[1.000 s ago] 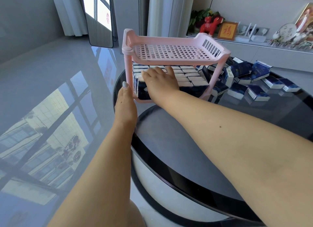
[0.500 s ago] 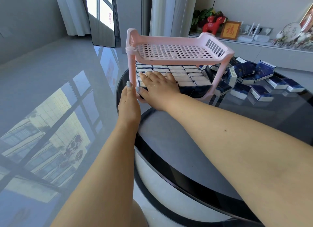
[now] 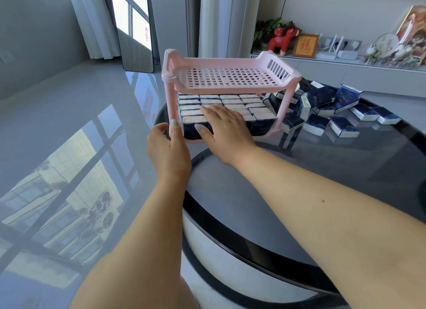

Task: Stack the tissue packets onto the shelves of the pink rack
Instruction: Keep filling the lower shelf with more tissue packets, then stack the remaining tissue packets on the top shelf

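I grip the pink rack [image 3: 230,78] post at 9 o'clock with my left hand [image 3: 169,152] for steadiness, while my flat, released right hand [image 3: 224,126] presses the tissue packets [image 3: 221,106] level.

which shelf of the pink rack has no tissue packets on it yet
The top shelf: its perforated floor is bare, while the bottom shelf is packed with rows of tissue packets.

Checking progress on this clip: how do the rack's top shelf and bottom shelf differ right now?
The top shelf is bare, its perforated floor showing; the bottom shelf is packed with upright tissue packets. The right hand rests on the bottom shelf's packets, while nothing touches the top shelf. Both are pink.
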Demonstrator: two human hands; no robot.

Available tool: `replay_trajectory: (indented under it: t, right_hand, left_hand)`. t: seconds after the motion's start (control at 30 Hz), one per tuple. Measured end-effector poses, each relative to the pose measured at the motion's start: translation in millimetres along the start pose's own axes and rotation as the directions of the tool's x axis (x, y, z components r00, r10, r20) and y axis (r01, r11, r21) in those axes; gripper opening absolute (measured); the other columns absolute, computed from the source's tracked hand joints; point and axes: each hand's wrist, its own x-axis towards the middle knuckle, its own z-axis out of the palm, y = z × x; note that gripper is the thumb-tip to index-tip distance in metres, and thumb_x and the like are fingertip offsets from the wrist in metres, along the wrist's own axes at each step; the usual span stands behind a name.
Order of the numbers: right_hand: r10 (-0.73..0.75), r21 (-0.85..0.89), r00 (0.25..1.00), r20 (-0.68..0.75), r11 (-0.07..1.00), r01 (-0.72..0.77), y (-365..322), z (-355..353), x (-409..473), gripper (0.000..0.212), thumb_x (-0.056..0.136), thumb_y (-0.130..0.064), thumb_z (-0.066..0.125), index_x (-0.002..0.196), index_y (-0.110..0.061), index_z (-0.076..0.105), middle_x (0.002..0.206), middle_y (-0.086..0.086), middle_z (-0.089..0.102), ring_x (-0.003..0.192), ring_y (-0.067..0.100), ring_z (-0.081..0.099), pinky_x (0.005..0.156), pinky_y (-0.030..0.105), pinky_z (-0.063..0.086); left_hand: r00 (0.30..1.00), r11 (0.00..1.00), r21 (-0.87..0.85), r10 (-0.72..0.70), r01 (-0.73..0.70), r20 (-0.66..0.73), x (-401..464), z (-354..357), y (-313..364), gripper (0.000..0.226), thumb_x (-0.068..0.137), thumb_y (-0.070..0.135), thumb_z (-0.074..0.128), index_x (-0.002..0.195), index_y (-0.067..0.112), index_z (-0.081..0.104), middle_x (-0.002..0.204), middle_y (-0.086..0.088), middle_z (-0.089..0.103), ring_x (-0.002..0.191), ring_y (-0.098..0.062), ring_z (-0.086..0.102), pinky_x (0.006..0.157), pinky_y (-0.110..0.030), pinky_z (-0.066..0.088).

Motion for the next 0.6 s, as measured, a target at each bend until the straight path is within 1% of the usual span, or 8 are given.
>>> replay_trajectory:
  t: [0.03,0.1,0.2,0.3,0.37,0.47,0.53,0.6]
  right_hand:
    - [-0.009,0.026,0.998,-0.059,1.000,0.011,4.1,-3.3,-7.8,0.053,0.097,-0.042,0.037,0.138,-0.010,0.043,0.142,0.009,0.046,0.134,0.026,0.036,0.108,0.038,0.023]
    - [-0.015,0.050,0.988,-0.153,0.998,0.023,14.1,-9.3,-22.2,0.046,0.092,-0.037,0.043,0.123,-0.006,0.056,0.125,0.010,0.059,0.118,0.030,0.050,0.098,0.039,0.033]
    - [0.011,0.037,0.981,-0.195,0.999,-0.004,32.8,-19.5,-39.3,0.037,0.090,-0.033,0.049,0.111,-0.005,0.061,0.111,0.009,0.064,0.106,0.030,0.056,0.090,0.040,0.041]
    - [0.055,0.028,0.973,-0.224,0.998,-0.050,53.1,-30.7,-52.5,0.028,0.090,-0.029,0.055,0.109,-0.009,0.062,0.107,0.006,0.065,0.103,0.027,0.056,0.090,0.038,0.041]
    - [0.099,0.023,0.969,-0.225,0.995,-0.096,67.5,-37.8,-60.2,0.025,0.090,-0.028,0.056,0.106,-0.010,0.061,0.105,0.006,0.064,0.102,0.026,0.055,0.091,0.039,0.042]
    - [0.160,0.016,0.963,-0.216,0.987,-0.161,92.1,-47.9,-71.6,0.023,0.091,-0.028,0.055,0.103,-0.010,0.061,0.105,0.005,0.063,0.102,0.025,0.053,0.089,0.036,0.040]
    - [0.195,0.016,0.957,-0.215,0.980,-0.196,110.1,-55.2,-79.6,0.021,0.092,-0.029,0.054,0.102,-0.011,0.060,0.105,0.003,0.061,0.101,0.024,0.052,0.086,0.033,0.038]
    - [0.247,0.005,0.947,-0.206,0.968,-0.251,128.9,-62.8,-87.0,0.022,0.093,-0.030,0.052,0.101,-0.012,0.060,0.106,0.003,0.060,0.102,0.023,0.051,0.086,0.033,0.037]
  left_hand:
    - [0.999,1.000,0.019,0.012,-0.011,-0.047,-2.7,0.3,2.1,0.031,0.091,0.047,0.038,0.092,0.019,0.052,0.095,0.002,0.057,0.092,-0.018,0.056,0.084,-0.038,0.046]
    - [0.996,0.999,0.032,0.040,-0.038,-0.080,-11.9,2.6,7.7,0.021,0.095,0.039,0.043,0.094,0.019,0.050,0.099,0.002,0.053,0.088,-0.013,0.052,0.081,-0.032,0.043]
    - [0.996,0.996,0.029,0.090,-0.089,-0.026,-29.2,13.1,15.2,0.020,0.094,0.035,0.045,0.097,0.017,0.052,0.099,0.000,0.057,0.083,-0.006,0.052,0.072,-0.021,0.039]
    - [0.978,0.981,0.040,0.183,-0.187,0.098,-48.4,29.7,22.6,0.009,0.093,0.029,0.049,0.090,0.021,0.052,0.092,0.002,0.058,0.083,-0.012,0.054,0.069,-0.021,0.038]
    - [0.949,0.964,0.061,0.241,-0.258,0.202,-61.3,41.0,26.3,0.005,0.094,0.026,0.051,0.091,0.023,0.052,0.092,0.004,0.055,0.083,-0.013,0.053,0.070,-0.023,0.039]
    - [0.900,0.941,0.070,0.293,-0.332,0.321,-79.2,55.5,31.5,0.005,0.095,0.022,0.052,0.093,0.019,0.054,0.090,0.010,0.052,0.083,-0.014,0.053,0.072,-0.026,0.041]
    - [0.871,0.937,0.060,0.294,-0.343,0.393,-90.4,65.2,36.3,0.004,0.095,0.022,0.051,0.094,0.019,0.055,0.090,0.011,0.052,0.083,-0.008,0.052,0.071,-0.024,0.041]
    - [0.827,0.929,0.049,0.300,-0.366,0.476,-100.4,76.7,42.0,0.003,0.096,0.022,0.051,0.095,0.021,0.053,0.090,0.011,0.052,0.083,-0.003,0.050,0.068,-0.019,0.039]
